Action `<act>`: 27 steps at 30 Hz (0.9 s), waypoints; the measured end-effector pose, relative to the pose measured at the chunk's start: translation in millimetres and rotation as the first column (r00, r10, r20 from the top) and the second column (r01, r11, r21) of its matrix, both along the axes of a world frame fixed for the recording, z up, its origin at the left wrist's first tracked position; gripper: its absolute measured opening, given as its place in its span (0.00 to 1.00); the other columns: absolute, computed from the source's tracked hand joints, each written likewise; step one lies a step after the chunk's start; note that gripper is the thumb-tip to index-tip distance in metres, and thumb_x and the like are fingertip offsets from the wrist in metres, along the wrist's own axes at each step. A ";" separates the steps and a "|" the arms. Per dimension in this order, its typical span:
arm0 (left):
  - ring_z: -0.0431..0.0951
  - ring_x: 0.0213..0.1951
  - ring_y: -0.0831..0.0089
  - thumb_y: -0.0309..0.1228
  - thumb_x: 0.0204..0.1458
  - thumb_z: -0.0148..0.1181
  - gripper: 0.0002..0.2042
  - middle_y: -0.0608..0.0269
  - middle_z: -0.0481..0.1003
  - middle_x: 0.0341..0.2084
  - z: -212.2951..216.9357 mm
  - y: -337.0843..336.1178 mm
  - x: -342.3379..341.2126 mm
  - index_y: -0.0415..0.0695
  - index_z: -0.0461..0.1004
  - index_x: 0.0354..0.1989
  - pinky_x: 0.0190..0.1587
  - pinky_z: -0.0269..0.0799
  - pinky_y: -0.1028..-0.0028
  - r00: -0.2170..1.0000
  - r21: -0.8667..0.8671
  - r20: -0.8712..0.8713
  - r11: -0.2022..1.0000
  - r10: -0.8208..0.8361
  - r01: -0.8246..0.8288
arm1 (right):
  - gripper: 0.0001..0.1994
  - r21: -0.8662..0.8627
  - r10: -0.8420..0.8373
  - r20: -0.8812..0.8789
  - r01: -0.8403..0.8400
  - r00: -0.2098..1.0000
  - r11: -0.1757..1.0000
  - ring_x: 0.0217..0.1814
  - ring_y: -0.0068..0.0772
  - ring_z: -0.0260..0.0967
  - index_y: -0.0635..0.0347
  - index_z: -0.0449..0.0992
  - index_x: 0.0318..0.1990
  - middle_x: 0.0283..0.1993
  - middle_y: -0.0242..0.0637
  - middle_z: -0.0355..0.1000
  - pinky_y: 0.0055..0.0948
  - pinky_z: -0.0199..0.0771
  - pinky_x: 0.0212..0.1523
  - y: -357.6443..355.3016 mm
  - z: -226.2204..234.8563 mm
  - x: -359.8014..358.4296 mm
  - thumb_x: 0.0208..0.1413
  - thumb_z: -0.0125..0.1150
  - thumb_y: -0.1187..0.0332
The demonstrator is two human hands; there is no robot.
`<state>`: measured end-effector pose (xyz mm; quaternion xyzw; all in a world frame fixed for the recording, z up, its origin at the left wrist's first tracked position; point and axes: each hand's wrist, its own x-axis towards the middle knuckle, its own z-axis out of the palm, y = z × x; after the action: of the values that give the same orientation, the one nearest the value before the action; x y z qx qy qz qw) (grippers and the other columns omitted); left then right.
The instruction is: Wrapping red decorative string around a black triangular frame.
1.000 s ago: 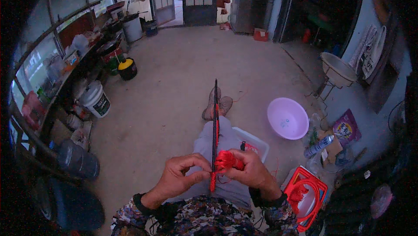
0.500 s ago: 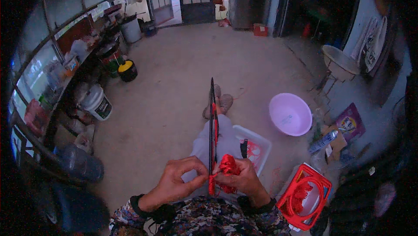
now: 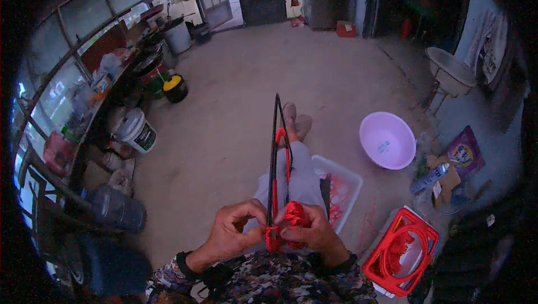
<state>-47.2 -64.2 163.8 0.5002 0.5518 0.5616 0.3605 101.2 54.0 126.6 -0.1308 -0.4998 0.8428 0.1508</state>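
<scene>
A thin black wire frame (image 3: 273, 175) with red wrapping on parts of it stands up over my lap. Its near end is covered in red yarn (image 3: 272, 240). My left hand (image 3: 232, 228) is closed there, thumb and forefinger pinched against the wrapped end from the left side. My right hand (image 3: 320, 234) is closed round a red yarn bundle (image 3: 295, 214) just right of the frame, with its fingertips close to the wrapped part. The strand between the fingers is too small to make out.
Right of my legs lies a white tray (image 3: 352, 183) holding red scraps. Beyond are a lilac basin (image 3: 403, 158) and a spray can (image 3: 429, 179). A red rectangular frame (image 3: 430, 242) rests on a container at lower right. Buckets (image 3: 136, 130) line the left wall.
The frame has turned, so its two long sides now show apart instead of nearly in line. My hands stay at its near end. The whole view has shifted slightly.
</scene>
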 end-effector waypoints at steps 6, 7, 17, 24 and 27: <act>0.67 0.32 0.81 0.17 0.42 0.54 0.04 0.67 0.68 0.27 -5.2 -5.2 -3.6 0.37 0.68 0.27 0.36 0.62 0.81 0.921 -0.192 0.386 0.981 0.044 0.034 | 0.08 -0.019 -0.027 0.028 0.028 0.999 0.999 0.32 0.18 0.66 0.64 0.72 0.32 0.31 0.29 0.70 0.20 0.66 0.34 2.1 -3.4 1.8 0.44 0.60 0.72; 0.66 0.32 0.82 0.17 0.43 0.54 0.04 0.67 0.67 0.27 -6.9 -5.4 -2.9 0.37 0.68 0.28 0.36 0.62 0.81 0.883 -0.183 0.467 0.982 0.043 0.049 | 0.08 -0.021 -0.020 0.004 0.020 1.000 1.000 0.32 0.18 0.66 0.64 0.72 0.33 0.31 0.29 0.70 0.20 0.65 0.34 2.7 -3.3 1.6 0.44 0.60 0.71; 0.73 0.32 0.74 0.19 0.42 0.58 0.04 0.61 0.73 0.26 7.9 -1.5 -8.6 0.37 0.71 0.28 0.38 0.67 0.76 0.987 -0.058 -0.153 0.997 -0.050 0.042 | 0.09 0.095 -0.029 -0.058 0.034 0.998 0.995 0.34 0.18 0.66 0.64 0.72 0.33 0.31 0.31 0.71 0.21 0.67 0.39 1.4 -10.6 -0.9 0.45 0.61 0.70; 0.72 0.28 0.74 0.18 0.40 0.57 0.04 0.62 0.72 0.23 20.0 4.6 -11.0 0.38 0.70 0.26 0.34 0.66 0.78 0.956 -0.084 -0.267 0.991 -0.120 0.101 | 0.10 0.141 -0.005 -0.019 0.008 1.000 0.990 0.33 0.18 0.66 0.65 0.70 0.32 0.31 0.31 0.70 0.21 0.67 0.37 3.8 -13.1 -0.9 0.44 0.62 0.71; 0.71 0.28 0.76 0.17 0.40 0.56 0.04 0.63 0.71 0.22 19.3 5.1 -10.5 0.37 0.69 0.24 0.34 0.65 0.78 0.976 -0.126 -0.164 0.985 -0.141 0.121 | 0.09 0.147 0.031 -0.018 -0.028 0.999 0.989 0.32 0.18 0.65 0.65 0.70 0.31 0.30 0.31 0.70 0.20 0.67 0.36 5.8 -17.3 -2.3 0.44 0.63 0.71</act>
<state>-57.7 -59.1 183.1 0.5605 0.5782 0.4585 0.3758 98.9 59.7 109.4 -0.1032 -0.5606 0.8073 0.1525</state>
